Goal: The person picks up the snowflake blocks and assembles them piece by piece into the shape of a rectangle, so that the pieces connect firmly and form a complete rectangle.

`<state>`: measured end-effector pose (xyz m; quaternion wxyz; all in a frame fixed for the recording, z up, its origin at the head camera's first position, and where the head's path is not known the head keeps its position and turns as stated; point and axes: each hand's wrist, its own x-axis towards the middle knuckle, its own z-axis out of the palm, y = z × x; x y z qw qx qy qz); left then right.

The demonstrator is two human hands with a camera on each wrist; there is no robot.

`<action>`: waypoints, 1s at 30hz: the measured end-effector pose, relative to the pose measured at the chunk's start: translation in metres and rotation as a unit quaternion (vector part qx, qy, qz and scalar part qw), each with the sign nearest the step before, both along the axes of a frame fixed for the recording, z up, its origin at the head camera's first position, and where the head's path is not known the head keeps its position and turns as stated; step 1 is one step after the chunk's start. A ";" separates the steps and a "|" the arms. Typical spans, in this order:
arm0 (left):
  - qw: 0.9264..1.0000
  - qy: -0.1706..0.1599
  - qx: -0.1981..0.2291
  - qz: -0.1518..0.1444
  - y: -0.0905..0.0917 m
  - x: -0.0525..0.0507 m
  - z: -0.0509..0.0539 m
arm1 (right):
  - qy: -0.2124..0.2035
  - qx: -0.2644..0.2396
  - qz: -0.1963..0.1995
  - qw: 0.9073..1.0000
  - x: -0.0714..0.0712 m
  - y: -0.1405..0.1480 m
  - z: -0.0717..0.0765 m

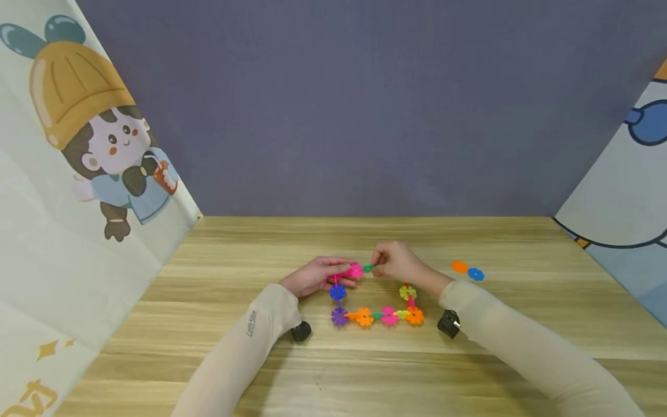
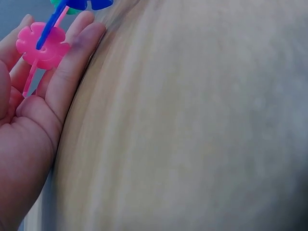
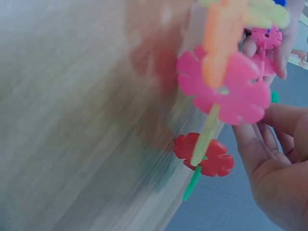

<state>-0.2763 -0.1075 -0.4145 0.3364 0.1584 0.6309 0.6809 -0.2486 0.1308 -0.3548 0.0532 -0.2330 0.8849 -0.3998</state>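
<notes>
Flower-shaped plastic linking discs join into a rough rectangular chain above the wooden table, with purple [image 1: 340, 317], orange [image 1: 365, 317] and pink discs along its near side. At the far left corner my left hand [image 1: 318, 275] grips the pink linking discs [image 2: 43, 45] between thumb and fingers. Just to the right, my right hand [image 1: 396, 260] pinches a green linking disc [image 1: 368, 268] at its edge. The chain's right side, with a red disc [image 3: 204, 154] and a green disc [image 3: 192, 184] at its end, hangs beside the right hand.
Right of the right hand, an orange disc [image 1: 460, 266] and a blue disc [image 1: 476, 274] lie on the wooden table [image 1: 234, 347]. Black devices [image 1: 301, 331] sit at both wrists. A grey wall panel [image 1: 365, 116] stands behind the table, with printed cartoon panels at the sides.
</notes>
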 end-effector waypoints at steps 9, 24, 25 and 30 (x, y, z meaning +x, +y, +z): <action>1.000 0.000 -0.006 -0.001 0.000 0.000 0.001 | -0.004 0.010 0.008 1.000 -0.003 -0.001 -0.003; 1.000 0.000 -0.013 0.005 -0.002 -0.004 0.005 | -0.004 0.001 0.034 0.999 -0.012 -0.005 -0.002; 1.000 0.000 -0.015 0.007 -0.002 -0.005 0.005 | -0.002 0.001 0.035 0.999 -0.012 -0.006 -0.002; 1.000 -0.010 -0.014 0.014 -0.001 -0.007 0.005 | 0.009 0.008 0.039 0.999 -0.016 -0.006 -0.002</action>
